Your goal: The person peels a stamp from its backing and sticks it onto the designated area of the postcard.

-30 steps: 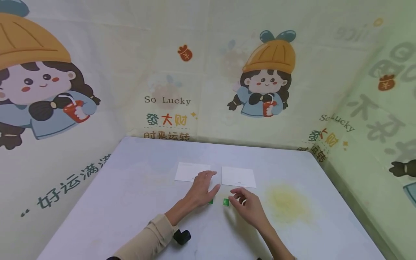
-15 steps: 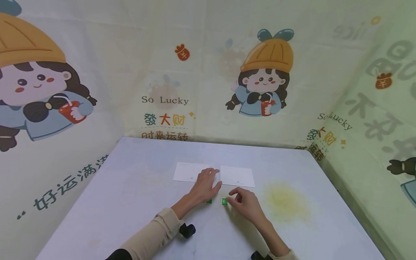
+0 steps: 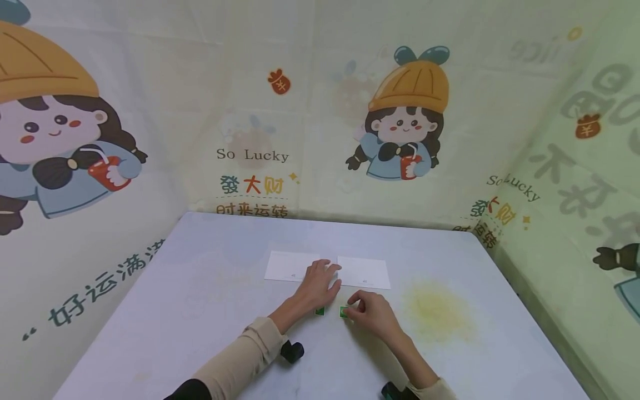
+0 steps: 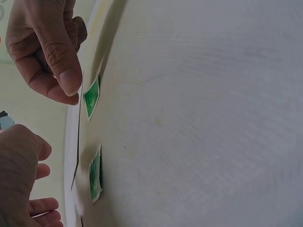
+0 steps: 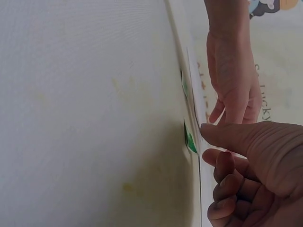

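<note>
Two small green stamps with white borders lie side by side on the white table. Thumb and index finger of my right hand (image 3: 375, 316) are at the edge of the right stamp (image 3: 342, 312), slightly apart, the other fingers curled in. In the right wrist view, the fingertips are right by a corner of this stamp (image 5: 191, 142). My left hand (image 3: 315, 285), fingers relaxed and spread, hovers over the inner end of the left white paper rectangle (image 3: 282, 266). Below its palm, the left stamp (image 3: 320, 311) is partly hidden in the head view; the left wrist view shows this stamp (image 4: 95, 175) whole.
A second white paper rectangle (image 3: 364, 272) with a tiny printed mark lies to the right of the first. Black wrist cameras (image 3: 292, 351) sit under both forearms. The table (image 3: 210, 311) has a yellow stain (image 3: 440, 311). A printed cloth (image 3: 320, 139) walls the back and sides.
My right hand has moved slightly left, bringing its thumb and index finger over the right stamp's edge. My left hand stays over the papers with little change.
</note>
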Motion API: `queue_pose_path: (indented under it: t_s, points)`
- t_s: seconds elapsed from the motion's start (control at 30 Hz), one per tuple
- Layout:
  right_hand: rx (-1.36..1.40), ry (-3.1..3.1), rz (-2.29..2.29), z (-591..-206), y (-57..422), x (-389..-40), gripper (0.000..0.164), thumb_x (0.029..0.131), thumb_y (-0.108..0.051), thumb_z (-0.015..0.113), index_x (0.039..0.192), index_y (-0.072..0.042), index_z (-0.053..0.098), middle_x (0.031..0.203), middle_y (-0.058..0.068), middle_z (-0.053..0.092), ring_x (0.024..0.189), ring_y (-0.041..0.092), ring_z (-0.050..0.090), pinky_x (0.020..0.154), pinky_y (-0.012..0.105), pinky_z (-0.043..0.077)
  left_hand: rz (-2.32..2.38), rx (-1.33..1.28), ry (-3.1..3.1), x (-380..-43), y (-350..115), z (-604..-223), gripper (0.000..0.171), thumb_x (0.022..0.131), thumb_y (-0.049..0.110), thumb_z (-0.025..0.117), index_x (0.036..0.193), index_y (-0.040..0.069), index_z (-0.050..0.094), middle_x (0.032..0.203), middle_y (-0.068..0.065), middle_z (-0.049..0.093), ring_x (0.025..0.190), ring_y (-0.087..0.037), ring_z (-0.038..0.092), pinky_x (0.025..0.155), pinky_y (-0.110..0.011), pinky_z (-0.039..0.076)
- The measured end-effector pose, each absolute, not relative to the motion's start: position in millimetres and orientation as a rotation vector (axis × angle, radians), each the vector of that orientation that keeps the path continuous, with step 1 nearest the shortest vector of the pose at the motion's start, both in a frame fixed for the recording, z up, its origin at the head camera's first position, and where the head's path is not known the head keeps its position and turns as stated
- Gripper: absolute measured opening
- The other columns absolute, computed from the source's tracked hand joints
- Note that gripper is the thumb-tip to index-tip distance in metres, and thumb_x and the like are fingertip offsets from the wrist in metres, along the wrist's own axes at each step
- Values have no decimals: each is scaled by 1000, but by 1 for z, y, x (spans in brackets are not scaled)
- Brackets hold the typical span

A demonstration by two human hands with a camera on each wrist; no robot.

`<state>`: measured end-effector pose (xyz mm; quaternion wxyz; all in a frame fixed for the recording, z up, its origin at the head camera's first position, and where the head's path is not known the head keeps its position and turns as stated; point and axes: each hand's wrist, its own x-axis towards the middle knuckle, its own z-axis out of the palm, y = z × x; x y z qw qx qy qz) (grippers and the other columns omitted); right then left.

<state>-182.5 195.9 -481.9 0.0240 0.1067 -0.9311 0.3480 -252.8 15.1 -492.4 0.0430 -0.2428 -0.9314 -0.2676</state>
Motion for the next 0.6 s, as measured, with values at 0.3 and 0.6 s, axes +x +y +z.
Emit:
queue_pose_path:
  t_s: [0.3, 0.6]
  points:
    - [321, -2904, 1050, -486, 195, -183, 16, 82, -20, 85, 88, -9, 73, 59, -8, 51, 54, 7, 43, 51, 23, 35, -772, -725, -2863, -257, 19, -500, 38, 103, 28, 58, 138, 12, 61, 143, -18, 54, 137, -34, 45, 115, -51, 36]
    - [312, -2903, 1063, -489, 195, -184, 19, 81, -19, 86, 89, -8, 73, 59, -7, 49, 54, 7, 41, 50, 22, 33, -721, -719, -2896, -262, 21, -509, 38, 103, 29, 57, 138, 14, 61, 144, -18, 53, 138, -34, 44, 116, -49, 36]
